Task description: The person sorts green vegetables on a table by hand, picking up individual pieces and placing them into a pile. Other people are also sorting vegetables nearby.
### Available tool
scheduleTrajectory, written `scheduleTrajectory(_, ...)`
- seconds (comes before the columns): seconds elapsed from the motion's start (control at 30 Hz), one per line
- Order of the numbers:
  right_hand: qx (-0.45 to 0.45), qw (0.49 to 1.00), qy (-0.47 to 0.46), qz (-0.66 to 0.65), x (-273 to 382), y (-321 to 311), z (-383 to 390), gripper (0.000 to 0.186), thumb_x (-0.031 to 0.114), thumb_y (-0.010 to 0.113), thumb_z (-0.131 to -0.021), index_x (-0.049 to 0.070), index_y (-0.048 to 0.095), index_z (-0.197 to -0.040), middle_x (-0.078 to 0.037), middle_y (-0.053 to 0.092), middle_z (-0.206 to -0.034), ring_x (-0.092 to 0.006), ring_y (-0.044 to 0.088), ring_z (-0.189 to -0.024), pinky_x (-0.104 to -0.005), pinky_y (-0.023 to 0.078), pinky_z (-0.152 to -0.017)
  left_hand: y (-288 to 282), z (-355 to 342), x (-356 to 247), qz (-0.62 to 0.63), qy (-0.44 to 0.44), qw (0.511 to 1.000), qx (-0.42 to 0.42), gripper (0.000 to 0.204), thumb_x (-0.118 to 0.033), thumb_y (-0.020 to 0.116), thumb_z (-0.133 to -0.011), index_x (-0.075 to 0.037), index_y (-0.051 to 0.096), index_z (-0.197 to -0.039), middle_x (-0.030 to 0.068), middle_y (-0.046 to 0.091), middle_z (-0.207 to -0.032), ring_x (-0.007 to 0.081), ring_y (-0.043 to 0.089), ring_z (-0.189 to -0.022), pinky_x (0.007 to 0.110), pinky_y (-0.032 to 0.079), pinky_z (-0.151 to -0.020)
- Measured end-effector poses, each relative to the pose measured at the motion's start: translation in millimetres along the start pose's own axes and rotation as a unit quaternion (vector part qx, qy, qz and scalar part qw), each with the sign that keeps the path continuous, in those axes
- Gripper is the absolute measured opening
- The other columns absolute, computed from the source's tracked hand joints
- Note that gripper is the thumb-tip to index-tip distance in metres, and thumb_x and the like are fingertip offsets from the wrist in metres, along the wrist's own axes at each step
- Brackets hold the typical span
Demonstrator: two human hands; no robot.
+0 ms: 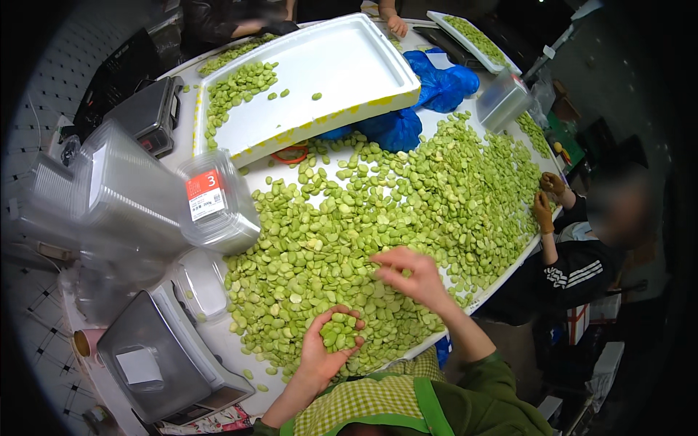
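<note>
Spreading across most of the white desk (218, 341): a wide layer of shelled green beans (407, 203). Lying tilted at the far side, resting partly on the beans: a large white tray (342, 65), carrying a few more beans along its left part. Standing at the left edge: stacked clear plastic containers (138, 189), with a grey scale (160, 356) nearer. Bunching behind the tray: a blue plastic bag (436, 87). Cupping palm-up at the near edge of the pile: left hand (329, 349), fingers curled around a small heap of beans. Hovering fingers-down over the layer, touching the beans: right hand (411, 275), fingers loosely spread, gripping nothing visible. Working at the right edge: another person's gloved hands (547, 198).
</note>
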State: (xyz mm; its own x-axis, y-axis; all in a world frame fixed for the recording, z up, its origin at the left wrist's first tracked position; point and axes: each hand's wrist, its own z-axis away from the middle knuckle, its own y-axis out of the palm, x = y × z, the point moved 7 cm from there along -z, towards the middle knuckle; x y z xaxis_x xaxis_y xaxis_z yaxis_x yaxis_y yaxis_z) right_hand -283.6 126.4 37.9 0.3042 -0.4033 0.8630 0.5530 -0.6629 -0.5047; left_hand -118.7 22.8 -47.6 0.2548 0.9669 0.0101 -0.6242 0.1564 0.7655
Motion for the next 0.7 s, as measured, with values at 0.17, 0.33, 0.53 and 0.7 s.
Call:
scheduleTrajectory(0.17, -0.112, 0.953, 0.066, 0.273, -140, -43, -52, 0.055, 0.045, 0.044, -0.095, 0.016, 0.040, -0.142, -0.018, 0.040, -0.143, -0.0330, 0.034, -0.134, -0.0443, 0.028, -0.109, -2, 10, -9, -0.004, 0.023, 1.000, -0.017, 0.023, -0.026, 0.047, -0.092, -0.008, 0.057, -0.102, 0.0115, 0.058, -0.105, 0.0261, 0.055, -0.090, 0.037, 0.046, -0.071)
scheduleTrajectory(0.33, 0.023, 0.954, 0.071, 0.289, -123, 19, -68, 0.074, 0.066, 0.024, -0.092, 0.018, 0.026, -0.148, -0.017, 0.025, -0.152, -0.0349, 0.020, -0.141, -0.0520, 0.017, -0.114, -8, 13, -20, 0.002, 0.061, 0.997, -0.047, 0.023, -0.025, 0.047, -0.092, -0.008, 0.057, -0.103, 0.0116, 0.059, -0.103, 0.0262, 0.056, -0.090, 0.037, 0.047, -0.070)
scheduleTrajectory(0.53, 0.186, 0.951, -0.150, 0.194, -41, 57, -39, 0.064, 0.063, 0.039, -0.090, 0.021, 0.045, -0.139, -0.014, 0.031, -0.150, -0.0341, 0.032, -0.136, -0.0517, 0.027, -0.111, -5, 9, -19, -0.004, 0.053, 0.998, -0.029, 0.025, -0.024, 0.045, -0.092, -0.005, 0.056, -0.103, 0.0123, 0.057, -0.105, 0.0267, 0.055, -0.092, 0.038, 0.047, -0.073)
scheduleTrajectory(0.7, -0.002, 0.985, -0.082, 0.152, -64, -13, -104, 0.037, 0.028, 0.058, -0.090, 0.009, 0.061, -0.122, -0.014, 0.060, -0.124, -0.0273, 0.056, -0.115, -0.0434, 0.043, -0.100, -8, 19, -32, -0.004, 0.080, 0.995, -0.065, 0.023, -0.022, 0.043, -0.092, -0.005, 0.055, -0.103, 0.0134, 0.057, -0.105, 0.0268, 0.053, -0.091, 0.039, 0.046, -0.073)
